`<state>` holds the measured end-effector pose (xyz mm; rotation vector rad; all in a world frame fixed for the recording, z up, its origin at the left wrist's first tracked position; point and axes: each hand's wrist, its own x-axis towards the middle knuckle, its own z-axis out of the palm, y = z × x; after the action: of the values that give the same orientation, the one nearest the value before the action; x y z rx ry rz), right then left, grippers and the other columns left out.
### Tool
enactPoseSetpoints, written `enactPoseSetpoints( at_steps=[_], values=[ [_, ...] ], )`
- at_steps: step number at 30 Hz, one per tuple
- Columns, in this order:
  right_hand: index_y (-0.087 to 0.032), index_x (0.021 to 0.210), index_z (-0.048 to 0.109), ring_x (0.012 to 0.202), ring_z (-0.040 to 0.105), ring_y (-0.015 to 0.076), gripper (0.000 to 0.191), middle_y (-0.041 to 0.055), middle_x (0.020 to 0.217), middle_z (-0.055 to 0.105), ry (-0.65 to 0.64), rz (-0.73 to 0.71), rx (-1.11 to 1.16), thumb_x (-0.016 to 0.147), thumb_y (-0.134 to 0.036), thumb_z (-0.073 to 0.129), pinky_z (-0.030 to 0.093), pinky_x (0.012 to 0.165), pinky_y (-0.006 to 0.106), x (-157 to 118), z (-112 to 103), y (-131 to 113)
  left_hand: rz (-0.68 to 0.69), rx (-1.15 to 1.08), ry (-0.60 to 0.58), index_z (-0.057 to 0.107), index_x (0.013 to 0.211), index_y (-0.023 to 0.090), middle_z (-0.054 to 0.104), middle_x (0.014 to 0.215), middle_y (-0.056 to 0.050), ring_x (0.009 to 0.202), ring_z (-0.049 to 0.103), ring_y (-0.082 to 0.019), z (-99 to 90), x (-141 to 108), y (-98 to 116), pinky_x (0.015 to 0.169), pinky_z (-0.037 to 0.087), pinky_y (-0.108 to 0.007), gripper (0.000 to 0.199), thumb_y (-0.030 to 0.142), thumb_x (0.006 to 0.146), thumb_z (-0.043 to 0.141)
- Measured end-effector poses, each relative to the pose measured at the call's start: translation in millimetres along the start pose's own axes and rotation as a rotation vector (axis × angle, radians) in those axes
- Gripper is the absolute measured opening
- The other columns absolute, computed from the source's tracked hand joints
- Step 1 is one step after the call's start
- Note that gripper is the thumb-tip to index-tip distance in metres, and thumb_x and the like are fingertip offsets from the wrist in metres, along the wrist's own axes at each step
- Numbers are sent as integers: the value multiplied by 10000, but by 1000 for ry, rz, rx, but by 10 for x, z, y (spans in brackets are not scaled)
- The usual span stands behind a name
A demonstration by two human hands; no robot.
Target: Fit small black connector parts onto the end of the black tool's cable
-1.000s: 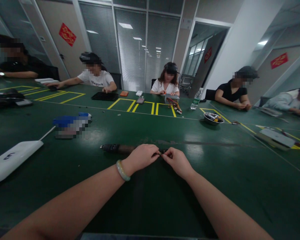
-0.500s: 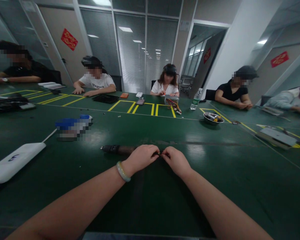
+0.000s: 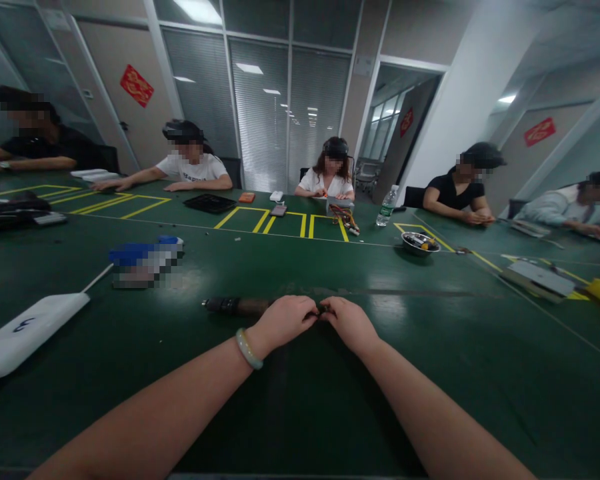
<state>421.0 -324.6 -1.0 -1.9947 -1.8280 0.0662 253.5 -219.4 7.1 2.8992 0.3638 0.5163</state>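
My left hand [image 3: 288, 321], with a pale green bangle [image 3: 249, 349] on its wrist, has its fingers pinched together near the table's middle. Facing it almost fingertip to fingertip, my right hand [image 3: 351, 325] is closed in a pinch too. Between the fingertips is a small dark piece [image 3: 321, 309], mostly covered, so its kind cannot be made out. A black pen-shaped electric screwdriver [image 3: 237, 306] lies on the green table just beyond my left hand, its metal tip pointing left and its other end hidden behind that hand.
To the left lie a white power strip [image 3: 35, 330] and a blurred blue-and-white packet [image 3: 147, 261]. A metal bowl [image 3: 420, 244] of small parts and a water bottle [image 3: 387, 206] stand to the right. Several people sit around the table, one behind a grey box with coloured wires [image 3: 344, 217].
The view has tilted and shifted slightly. My hands stay together around the small dark piece, with little finger movement. Across the table, a person in white has stretched an arm to the left.
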Motion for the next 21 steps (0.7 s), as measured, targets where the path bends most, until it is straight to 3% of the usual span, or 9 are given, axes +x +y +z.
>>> enactPoseSetpoints(
  at_steps=[11, 15, 18, 21],
  values=[
    [-211, 999, 658, 851, 607, 179, 147, 29, 933, 627, -190, -67, -195, 920, -176, 539, 434, 771, 244, 181, -45, -92, -9, 22, -14, 590, 929, 179, 621, 885, -37, 815, 604, -177, -40, -1, -8, 762, 466, -300, 83, 224, 880, 541],
    [-166, 919, 665, 837, 612, 183, 152, 53, 903, 625, -290, -55, -310, 928, -180, 514, 438, 745, 234, 271, -85, -149, -4, -2, 20, 560, 989, 186, 592, 999, -49, 928, 591, -195, -101, -27, 33, 823, 470, -326, 138, 210, 853, 553],
    [-128, 943, 656, 840, 615, 191, 182, 84, 918, 630, -287, -33, -346, 929, -139, 474, 437, 752, 240, 304, -78, -183, 40, -17, 133, 551, 990, 185, 552, 1130, -73, 1140, 499, -234, -193, -65, 107, 967, 411, -375, 197, 167, 796, 576],
    [-149, 945, 658, 838, 615, 185, 193, 69, 928, 634, -287, -25, -351, 924, -132, 467, 437, 746, 239, 304, -74, -189, 175, -44, 132, 571, 933, 188, 576, 1058, -59, 1080, 513, -211, -275, -117, 161, 946, 410, -350, 155, 131, 792, 538]
  ],
)
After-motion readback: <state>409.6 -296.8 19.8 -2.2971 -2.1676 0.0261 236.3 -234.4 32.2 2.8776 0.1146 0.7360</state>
